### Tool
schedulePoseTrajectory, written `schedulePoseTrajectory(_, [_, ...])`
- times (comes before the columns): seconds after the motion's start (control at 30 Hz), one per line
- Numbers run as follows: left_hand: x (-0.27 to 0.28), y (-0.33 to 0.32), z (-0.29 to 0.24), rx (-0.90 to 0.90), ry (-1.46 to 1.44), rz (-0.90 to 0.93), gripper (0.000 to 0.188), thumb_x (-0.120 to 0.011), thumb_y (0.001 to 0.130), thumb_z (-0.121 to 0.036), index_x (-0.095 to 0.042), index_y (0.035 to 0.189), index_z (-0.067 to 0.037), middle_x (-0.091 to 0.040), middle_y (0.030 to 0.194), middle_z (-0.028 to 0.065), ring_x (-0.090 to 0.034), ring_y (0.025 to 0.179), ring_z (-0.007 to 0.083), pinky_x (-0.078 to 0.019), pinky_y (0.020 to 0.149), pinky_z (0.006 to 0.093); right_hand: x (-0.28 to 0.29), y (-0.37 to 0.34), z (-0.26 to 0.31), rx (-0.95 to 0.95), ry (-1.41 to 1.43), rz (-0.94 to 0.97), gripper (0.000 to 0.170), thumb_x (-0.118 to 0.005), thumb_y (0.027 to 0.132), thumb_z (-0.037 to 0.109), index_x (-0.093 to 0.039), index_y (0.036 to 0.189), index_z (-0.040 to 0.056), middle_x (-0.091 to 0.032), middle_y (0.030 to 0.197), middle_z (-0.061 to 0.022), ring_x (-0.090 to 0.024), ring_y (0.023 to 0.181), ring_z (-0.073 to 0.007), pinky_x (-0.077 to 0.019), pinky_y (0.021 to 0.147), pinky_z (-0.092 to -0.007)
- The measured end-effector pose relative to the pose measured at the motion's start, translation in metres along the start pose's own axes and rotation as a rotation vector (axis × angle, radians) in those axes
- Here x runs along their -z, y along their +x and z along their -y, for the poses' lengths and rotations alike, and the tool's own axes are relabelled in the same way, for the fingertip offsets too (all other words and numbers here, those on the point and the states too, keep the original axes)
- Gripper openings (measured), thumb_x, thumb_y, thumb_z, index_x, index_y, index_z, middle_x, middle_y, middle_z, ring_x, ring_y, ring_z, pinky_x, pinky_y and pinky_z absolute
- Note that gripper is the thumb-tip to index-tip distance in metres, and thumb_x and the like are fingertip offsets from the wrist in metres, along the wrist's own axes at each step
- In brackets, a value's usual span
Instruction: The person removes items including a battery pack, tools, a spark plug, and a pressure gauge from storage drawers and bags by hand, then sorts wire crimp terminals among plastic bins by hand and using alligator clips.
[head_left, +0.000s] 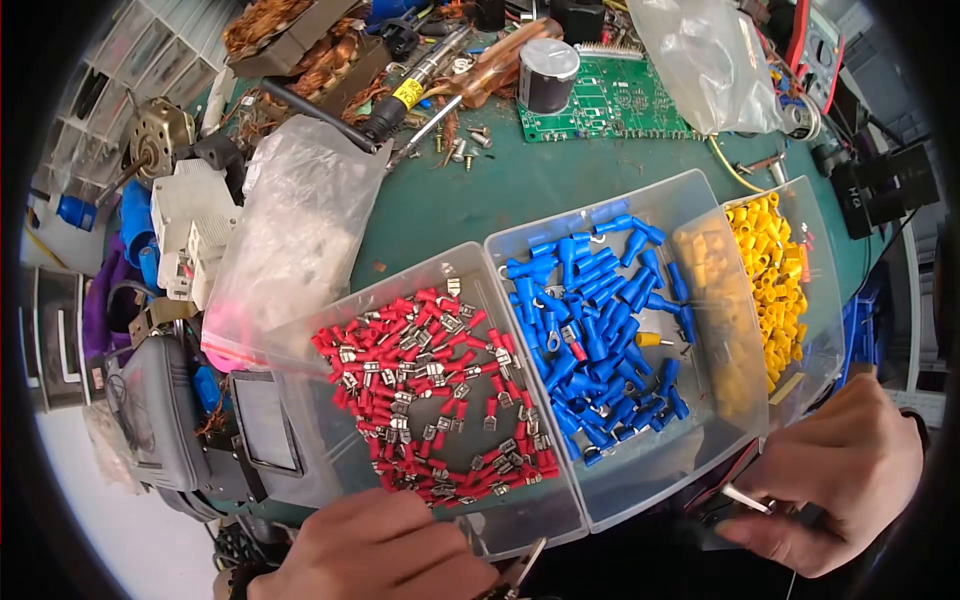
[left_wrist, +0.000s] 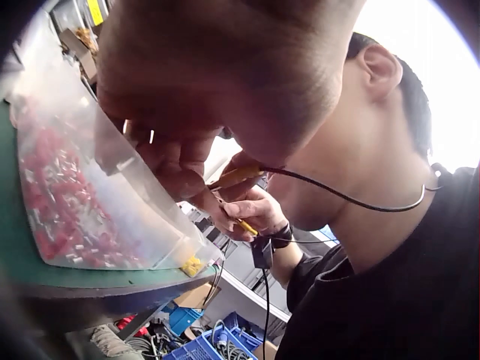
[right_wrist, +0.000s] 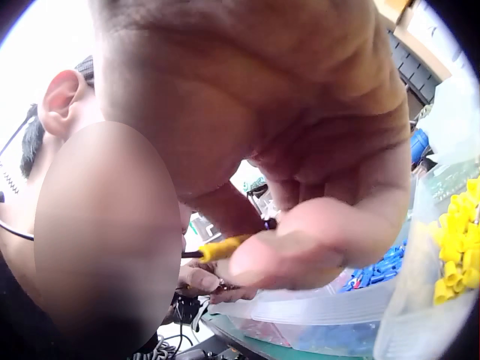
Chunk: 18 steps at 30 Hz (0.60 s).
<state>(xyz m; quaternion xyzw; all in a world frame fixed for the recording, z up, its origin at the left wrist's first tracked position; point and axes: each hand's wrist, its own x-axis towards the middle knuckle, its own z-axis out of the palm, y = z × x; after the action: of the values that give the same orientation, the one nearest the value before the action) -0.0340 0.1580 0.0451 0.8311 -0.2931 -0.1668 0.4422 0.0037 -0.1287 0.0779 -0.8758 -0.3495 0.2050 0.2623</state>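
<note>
At the bottom of the head view, the left hand (head_left: 385, 550) has curled fingers around a slim metal-ended piece (head_left: 525, 565). To the right, the right hand (head_left: 840, 480) pinches another silvery metal piece (head_left: 748, 498) between thumb and fingers, in front of the boxes. In the left wrist view, a yellow-sleeved piece (left_wrist: 238, 176) on a black wire sits at the left hand (left_wrist: 225, 82), and a second yellow piece (left_wrist: 246, 227) is in the right hand (left_wrist: 259, 210). The right wrist view has a yellow sleeve (right_wrist: 223, 249) with dark wire beside the right thumb. The gripped ends are mostly hidden.
Clear boxes hold red terminals (head_left: 400, 390), blue terminals (head_left: 595, 300) and yellow terminals (head_left: 775, 290). Behind them lie a plastic bag (head_left: 300, 220), a green circuit board (head_left: 625, 95) and a screwdriver (head_left: 425, 130). A grey case (head_left: 165, 410) stands at the left.
</note>
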Motion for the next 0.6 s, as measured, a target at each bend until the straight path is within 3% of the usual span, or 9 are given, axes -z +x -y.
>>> schedulePoseTrajectory(0.1, [-0.001,-0.003,0.002,-0.128,0.042,0.074,0.022,-0.075,0.069,-0.017,-0.057,0.070,-0.005,-0.050,0.069,0.0057,-0.047,0.065,0.0233,-0.0361,0.057,0.0339,0.009,0.005,0.009,0.019,0.056,0.260,0.020,-0.074,0.079,0.027,-0.066,0.074,0.0093,-0.059,0.055,0.0030,-0.057,0.042,-0.0121,-0.0386,0.035,-0.0256])
schedulePoseTrajectory(0.17, [-0.004,-0.006,0.001,-0.206,0.077,0.123,0.023,-0.076,0.067,-0.018,-0.056,0.068,-0.006,-0.050,0.071,0.0047,-0.048,0.067,0.0226,-0.0363,0.059,0.0335,0.013,0.010,0.015,0.043,-0.050,0.565,0.020,-0.074,0.081,0.029,-0.067,0.075,0.0108,-0.060,0.057,0.0043,-0.057,0.043,-0.0121,-0.0376,0.035,-0.0263])
schedulePoseTrajectory(0.23, [-0.013,-0.012,-0.001,-0.203,0.099,0.115,0.027,-0.077,0.065,-0.022,-0.053,0.066,-0.008,-0.049,0.075,0.0029,-0.048,0.073,0.0211,-0.0364,0.063,0.0330,0.015,0.008,0.021,0.020,-0.164,0.604,0.020,-0.073,0.083,0.031,-0.069,0.078,0.0116,-0.062,0.059,0.0034,-0.058,0.044,-0.0119,-0.0370,0.035,-0.0267])
schedulePoseTrajectory(0.33, [-0.021,-0.014,0.007,-0.362,0.333,-0.012,0.025,-0.076,0.068,-0.021,-0.055,0.068,-0.007,-0.048,0.073,0.0046,-0.047,0.068,0.0222,-0.0375,0.060,0.0320,0.010,0.002,0.018,0.023,-0.113,0.241,0.017,-0.075,0.082,0.026,-0.072,0.088,0.0105,-0.062,0.060,0.0017,-0.059,0.046,-0.0138,-0.0412,0.039,-0.0251])
schedulePoseTrajectory(0.43, [-0.023,-0.015,-0.002,-0.326,0.332,-0.178,0.018,-0.075,0.068,-0.015,-0.061,0.076,-0.005,-0.050,0.075,0.0060,-0.049,0.068,0.0245,-0.0405,0.058,0.0330,0.002,0.006,0.017,-0.098,-0.176,-0.110,0.015,-0.075,0.079,0.015,-0.070,0.089,0.0049,-0.062,0.065,-0.0048,-0.062,0.051,-0.0210,-0.0464,0.047,-0.0310])
schedulePoseTrajectory(0.47, [-0.011,-0.006,-0.009,-0.308,0.431,-0.094,0.023,-0.070,0.083,-0.024,-0.062,0.079,-0.003,-0.056,0.065,0.0054,-0.052,0.052,0.0171,-0.0400,0.047,0.0274,0.004,0.012,0.017,-0.120,-0.198,-0.092,0.019,-0.074,0.075,0.011,-0.067,0.091,0.0014,-0.062,0.073,-0.0094,-0.063,0.060,-0.0260,-0.0482,0.055,-0.0355])
schedulePoseTrajectory(0.5, [-0.013,0.003,0.001,-0.313,0.438,-0.089,0.023,-0.070,0.083,-0.024,-0.062,0.079,-0.003,-0.056,0.065,0.0054,-0.052,0.052,0.0171,-0.0400,0.047,0.0274,0.001,0.015,0.014,-0.121,-0.197,-0.101,0.019,-0.074,0.075,0.011,-0.067,0.091,0.0014,-0.062,0.073,-0.0094,-0.063,0.060,-0.0260,-0.0482,0.055,-0.0355])
schedulePoseTrajectory(0.57, [-0.024,0.016,0.030,-0.611,0.348,-0.410,0.020,-0.073,0.079,-0.014,-0.068,0.091,0.000,-0.059,0.079,0.0065,-0.055,0.067,0.0201,-0.0452,0.057,0.0292,-0.008,0.022,0.005,0.008,-0.384,-0.203,0.022,-0.073,0.073,0.008,-0.065,0.092,0.0000,-0.060,0.078,-0.0108,-0.060,0.069,-0.0288,-0.0484,0.061,-0.0377])
schedulePoseTrajectory(0.6, [-0.021,0.023,0.007,-0.459,0.393,-0.398,0.018,-0.074,0.073,-0.011,-0.069,0.087,-0.003,-0.059,0.077,0.0052,-0.056,0.066,0.0212,-0.0457,0.058,0.0310,-0.009,0.025,0.004,0.026,-0.415,-0.167,0.024,-0.072,0.068,0.004,-0.063,0.090,0.0001,-0.058,0.082,-0.0110,-0.056,0.080,-0.0307,-0.0478,0.067,-0.0396])
